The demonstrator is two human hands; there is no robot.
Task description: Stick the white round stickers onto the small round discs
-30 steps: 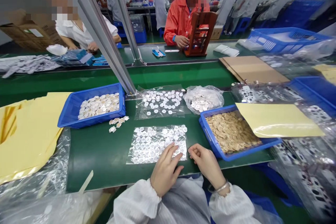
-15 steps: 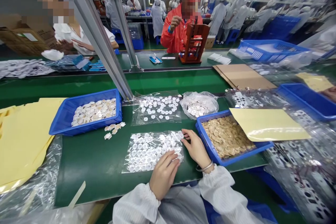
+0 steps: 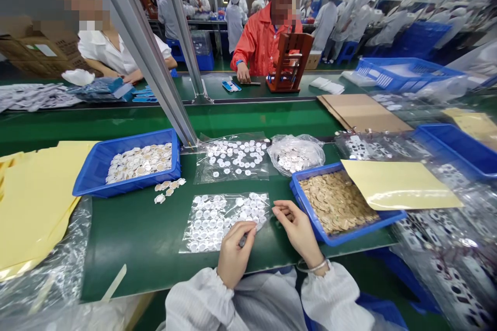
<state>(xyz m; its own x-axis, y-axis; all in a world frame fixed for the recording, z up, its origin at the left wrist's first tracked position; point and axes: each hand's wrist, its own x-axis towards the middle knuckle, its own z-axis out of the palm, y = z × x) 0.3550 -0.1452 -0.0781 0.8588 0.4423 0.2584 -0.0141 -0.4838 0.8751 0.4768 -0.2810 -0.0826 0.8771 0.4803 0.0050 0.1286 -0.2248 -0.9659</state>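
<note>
While the left hand (image 3: 235, 256) sits at the lower centre of the frame, its thumb and fingers clamped together on a small dark piece (image 3: 243, 240), the right hand (image 3: 298, 228) is apart from it to the right, fingers curled; whether they grip anything I cannot tell. Between the hands and the frame's centre, a clear plastic sheet (image 3: 230, 208) with white discs (image 3: 199, 213) lies on the green table (image 3: 135, 232). Blue trays stand at centre left and centre right, the left tray (image 3: 93, 168) and the right tray (image 3: 309, 212). Farther up, beyond a metal post (image 3: 151, 46), a person in a red jacket (image 3: 252, 39) sits behind a wooden rack (image 3: 289, 64); white-clad workers fill the upper background.

The tabletop is smooth and matt, the plastic wrinkled and glossy, the discs thin and round, set in rows at the sheet's left. Tan flat pieces (image 3: 334, 201) heap in the right tray.

Half a second ago the right hand touched the sheet's upper right corner; now it is lower and clear of it. The left fingers, then spread over the sheet, have closed.
</note>
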